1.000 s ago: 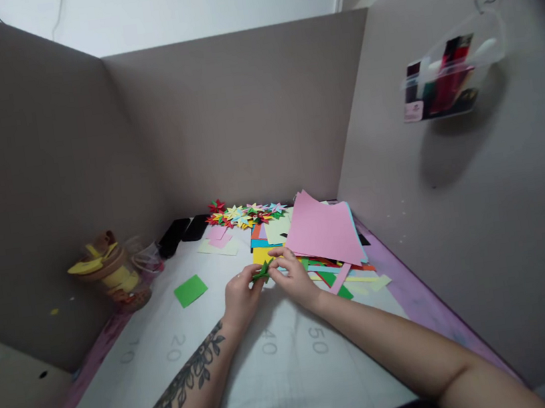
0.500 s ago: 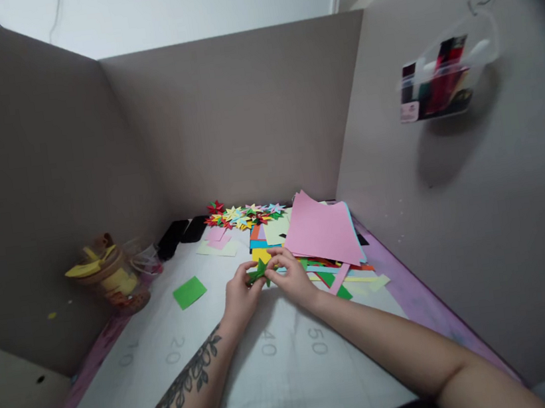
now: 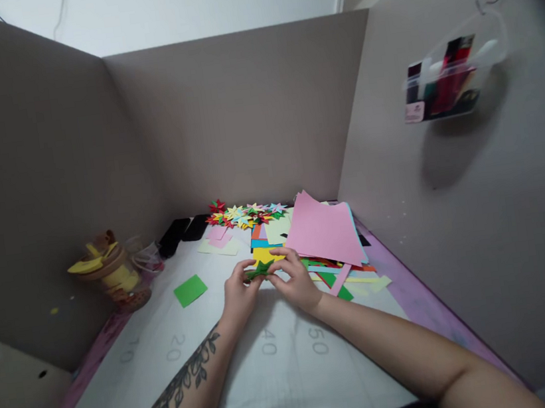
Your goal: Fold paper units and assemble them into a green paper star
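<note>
A small green folded paper star (image 3: 261, 269) is pinched between my two hands above the middle of the white mat. My left hand (image 3: 240, 292) grips its left side with thumb and fingers. On the other side, my right hand (image 3: 293, 280) holds its right points, fingers bent over them. The fingertips cover part of the star. Left of my hands a flat green paper square (image 3: 190, 290) lies on the mat. Beyond them a yellow paper piece (image 3: 265, 255) rests among other coloured sheets.
Several finished paper stars (image 3: 244, 216) lie by the back wall. Pink sheets (image 3: 323, 231) overlie coloured strips at right. A clay pot (image 3: 111, 278) and two black phone-like objects (image 3: 175, 235) stand and lie at left. A clear pouch (image 3: 447, 84) hangs on the right wall.
The green star has tilted flatter between my fingers, its upright point now lower. My hands have stayed nearly in place, and the view has shifted slightly.
</note>
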The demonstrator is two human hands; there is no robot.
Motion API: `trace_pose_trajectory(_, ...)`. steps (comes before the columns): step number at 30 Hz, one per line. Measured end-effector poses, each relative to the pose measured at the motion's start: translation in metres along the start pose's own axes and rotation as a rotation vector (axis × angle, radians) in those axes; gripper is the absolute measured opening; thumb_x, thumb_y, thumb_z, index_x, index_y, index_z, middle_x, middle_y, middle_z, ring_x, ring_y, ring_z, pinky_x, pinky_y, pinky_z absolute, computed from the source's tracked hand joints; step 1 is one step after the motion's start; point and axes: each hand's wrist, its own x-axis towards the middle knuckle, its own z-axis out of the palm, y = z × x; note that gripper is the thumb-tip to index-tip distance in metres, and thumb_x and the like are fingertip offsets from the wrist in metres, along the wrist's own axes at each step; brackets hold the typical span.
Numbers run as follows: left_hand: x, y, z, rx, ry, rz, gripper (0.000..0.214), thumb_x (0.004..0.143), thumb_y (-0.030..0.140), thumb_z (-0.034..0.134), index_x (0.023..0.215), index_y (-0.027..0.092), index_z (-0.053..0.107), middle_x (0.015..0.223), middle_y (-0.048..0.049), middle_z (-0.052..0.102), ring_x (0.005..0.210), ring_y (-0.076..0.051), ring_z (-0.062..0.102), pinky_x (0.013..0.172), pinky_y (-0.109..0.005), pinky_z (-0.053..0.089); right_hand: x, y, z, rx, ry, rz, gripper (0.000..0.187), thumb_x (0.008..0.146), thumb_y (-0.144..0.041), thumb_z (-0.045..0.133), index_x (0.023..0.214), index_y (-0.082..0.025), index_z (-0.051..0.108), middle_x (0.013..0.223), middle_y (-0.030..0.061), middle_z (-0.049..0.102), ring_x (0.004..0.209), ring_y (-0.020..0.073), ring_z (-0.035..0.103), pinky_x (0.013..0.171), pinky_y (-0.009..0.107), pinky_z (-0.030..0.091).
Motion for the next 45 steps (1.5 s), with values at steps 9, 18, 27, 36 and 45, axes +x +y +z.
trace_pose_trajectory(9,-0.0004,-0.0016,-0.0002,0.027,0.004,0.010,0.032,0.072,0.022,0.059,0.104,0.019,0.053,0.084,-0.0019,0.065,0.073,-0.014,0.062,0.065,-0.023,0.045,-0.0011,0.0034,-0.0008,-0.088,0.001,-0.091,0.012,0.076,-0.020,0.060,0.082,-0.027,0.068,0.111,0.0061,0.052,0.105,0.0236,0.047,0.084,0.042,0.042)
trace_pose_trajectory(18,0.0013,0.0006,0.0023,0.083,0.000,-0.061,0.035,0.070,0.027,0.062,0.102,0.018,0.054,0.052,0.0074,0.048,0.049,-0.010,0.048,0.052,-0.020,0.036,-0.0025,0.0065,-0.0012,-0.119,0.009,-0.125,0.018,0.077,-0.018,0.060,0.087,-0.030,0.069,0.114,0.0048,0.051,0.106,0.0234,0.046,0.087,0.043,0.041)
trace_pose_trajectory(27,0.0005,-0.0018,0.0028,0.026,-0.002,-0.048,0.033,0.070,0.022,0.060,0.102,0.018,0.053,0.067,0.0017,0.062,0.063,-0.013,0.060,0.059,-0.022,0.043,-0.0016,0.0009,0.0007,-0.076,-0.009,-0.050,0.011,0.078,-0.019,0.058,0.080,-0.025,0.067,0.109,0.0062,0.052,0.105,0.0226,0.047,0.087,0.042,0.041)
trace_pose_trajectory(36,-0.0029,-0.0007,0.0008,0.134,-0.004,0.051,0.028,0.075,0.024,0.057,0.103,0.022,0.055,0.086,-0.0026,0.069,0.077,-0.016,0.065,0.068,-0.026,0.048,0.0003,0.0028,0.0033,-0.083,-0.089,0.036,0.013,0.082,-0.018,0.050,0.079,-0.021,0.062,0.109,0.0075,0.051,0.109,0.0230,0.044,0.094,0.043,0.035)
trace_pose_trajectory(45,-0.0031,-0.0048,0.0000,0.219,-0.045,0.125,0.030,0.076,0.019,0.053,0.107,0.023,0.052,0.090,-0.0020,0.069,0.083,-0.016,0.065,0.074,-0.027,0.047,0.0035,0.0039,0.0049,0.007,-0.080,0.164,0.009,0.075,-0.014,0.055,0.068,-0.020,0.056,0.102,0.0060,0.053,0.104,0.0209,0.048,0.092,0.039,0.036)
